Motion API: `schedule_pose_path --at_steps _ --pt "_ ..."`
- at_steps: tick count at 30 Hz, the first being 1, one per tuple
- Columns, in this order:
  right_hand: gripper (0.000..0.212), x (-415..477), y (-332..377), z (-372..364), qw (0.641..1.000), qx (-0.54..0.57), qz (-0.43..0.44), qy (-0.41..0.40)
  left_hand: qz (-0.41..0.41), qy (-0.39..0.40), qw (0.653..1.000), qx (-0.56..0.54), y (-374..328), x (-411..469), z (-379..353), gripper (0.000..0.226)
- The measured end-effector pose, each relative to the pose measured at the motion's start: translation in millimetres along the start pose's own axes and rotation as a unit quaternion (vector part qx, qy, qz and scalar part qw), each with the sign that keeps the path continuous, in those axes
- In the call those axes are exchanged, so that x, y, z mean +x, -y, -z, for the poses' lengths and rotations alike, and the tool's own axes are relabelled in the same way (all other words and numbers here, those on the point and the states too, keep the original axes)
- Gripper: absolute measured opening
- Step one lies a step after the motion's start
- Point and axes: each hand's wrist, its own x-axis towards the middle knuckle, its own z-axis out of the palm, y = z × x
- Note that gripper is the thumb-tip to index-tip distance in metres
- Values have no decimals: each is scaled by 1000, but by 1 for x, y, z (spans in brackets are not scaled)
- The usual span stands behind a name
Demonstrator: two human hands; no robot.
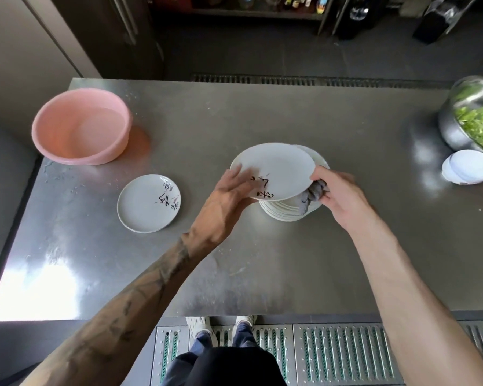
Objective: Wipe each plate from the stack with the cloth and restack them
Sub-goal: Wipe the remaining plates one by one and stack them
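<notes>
Both hands hold one white plate (273, 169) tilted above the stack of plates (290, 210): the left hand (229, 196) grips its near-left rim, thumb across the dark brush-lettering, and the right hand (338, 195) pinches the right rim while also clutching a bunched grey cloth (311, 196) that hangs under the plate's edge against the stack. Nearer than the grip, the steel table (234, 274) runs bare and scuffed to its front edge, and below that edge lie metal floor grates (343, 355) and the person's shoes (198, 324). A bright glare patch sits on the near-left corner of the table. Left of the grip, well apart from the stack, a single plate (148, 203) with the same lettering lies flat on the steel, with open surface all round it. Farther left and beyond it stands a pink plastic basin (81, 126), close to the table's left edge. To the right of the grip, past a broad stretch of bare steel, a small white dish (470, 165) sits just in front of a steel bowl of green leaves (474, 118) at the right edge. Beyond the held plate the tabletop is open to its far edge, then a floor drain grille (304, 79), dark floor, and shelving with bottles (299, 1) at the back wall.
</notes>
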Motion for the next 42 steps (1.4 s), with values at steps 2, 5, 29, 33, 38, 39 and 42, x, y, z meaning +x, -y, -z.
schedule_pose_path --at_steps 2,5,29,33,38,39,42 --pt "16 5 -3 8 1000 1 2 -12 48 -22 998 -24 -1 8 -12 45" --pt "10 16 -6 17 999 9 -9 -33 111 -22 992 -55 -2 25 -28 62" --pt "17 20 -46 60 998 22 -10 -54 156 35 984 -77 21 53 -79 88" --pt "10 -8 -60 44 998 38 2 -43 141 38 987 -69 24 48 -82 86" --pt "12 -27 -76 0 999 42 16 -11 123 25 991 -52 34 28 -75 76" --pt "12 -28 -78 -10 999 45 16 -1 133 15 990 -43 41 19 -71 71" --pt "12 -26 -84 -42 999 47 5 23 204 -72 976 -16 71 -15 -50 47"
